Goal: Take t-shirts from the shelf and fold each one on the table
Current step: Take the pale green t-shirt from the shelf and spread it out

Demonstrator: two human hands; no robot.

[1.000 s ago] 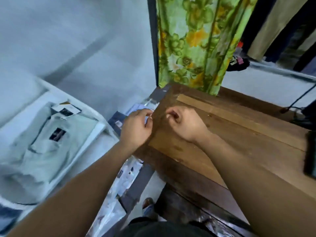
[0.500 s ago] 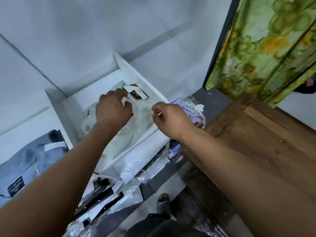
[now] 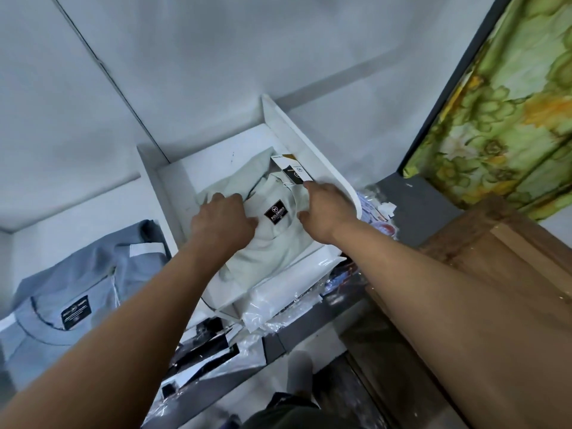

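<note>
my left hand (image 3: pixel 221 219) lies knuckles-up on the pale shirt (image 3: pixel 272 243), fingers bent down into the cloth at its left side, thumb pointing toward the black label (image 3: pixel 276 214); it looks like a grip on the fabric, though the fingertips are hidden under the hand. my right hand (image 3: pixel 325 212) is on the shirt's right side, fingers curled onto the cloth by the collar, forefinger reaching up to the hang tag (image 3: pixel 292 170), thumb just right of the label. the label sits between my two hands, touching neither.

the shirt lies folded, collar away from me, inside the white shelf box (image 3: pixel 309 134), filling most of its floor. its near end reaches the box's front lip, below my left wrist. the hang tag leans against the box's right wall.

left of the box, in the next bay, a grey shirt (image 3: pixel 77 292) lies flat with its own dark label. clear plastic bags (image 3: pixel 278 308) are heaped under and in front of the box. the wooden table (image 3: pixel 510 252) stands to the right, under my right forearm, well apart from the pale shirt. a green flowered curtain (image 3: pixel 510 103) hangs beyond the table.
</note>
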